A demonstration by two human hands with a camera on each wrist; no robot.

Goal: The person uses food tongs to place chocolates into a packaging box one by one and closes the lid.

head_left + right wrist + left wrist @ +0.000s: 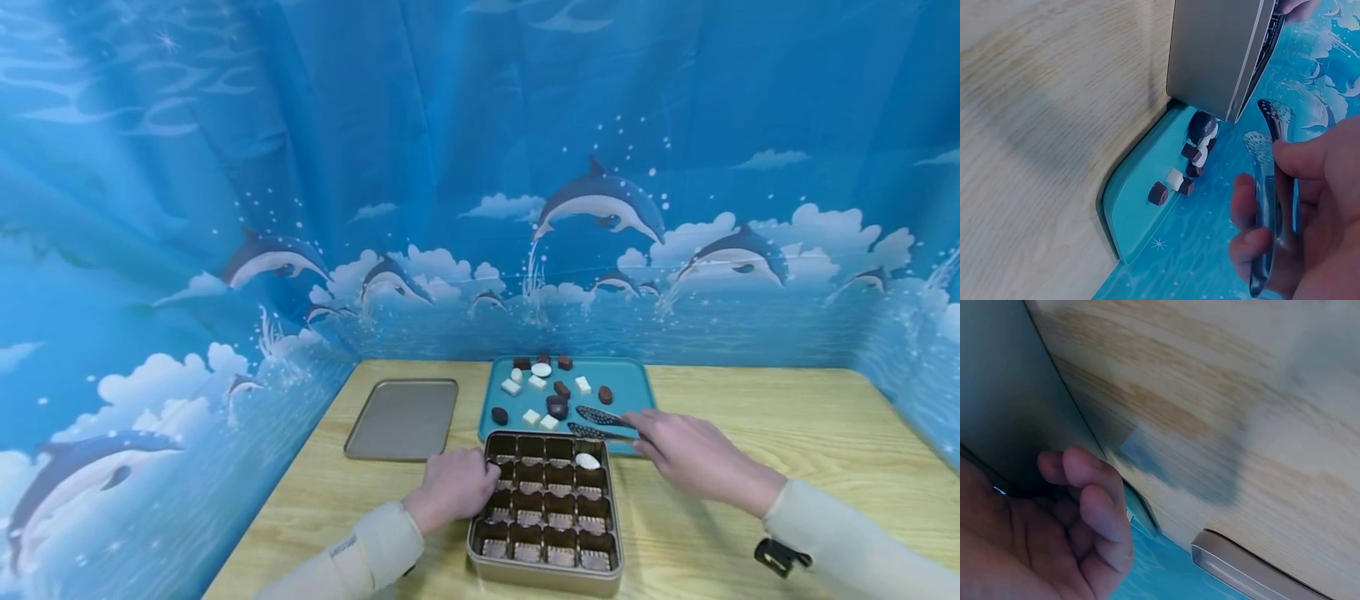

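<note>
My left hand (455, 481) grips the left rim of a metal chocolate tin (543, 577). In the left wrist view its fingers curl beside the tin wall; the thumb is hidden there. The tin holds a brown divided insert, with one white oval chocolate (587, 461) in the far right compartment. My right hand (693, 454) holds metal serving tongs (597, 416) between thumb and fingers, near the teal tray's front right. The perforated tips stand apart with nothing between them, also plain in the right wrist view. Dark and white chocolates (557, 407) lie scattered on the teal tray (630, 379).
A flat grey-brown metal lid or tray (402, 417) lies left of the teal tray. The tin stands in front of the teal tray and hides part of its near edge. Behind the wooden table (757, 417) hangs a blue dolphin-print curtain (480, 167).
</note>
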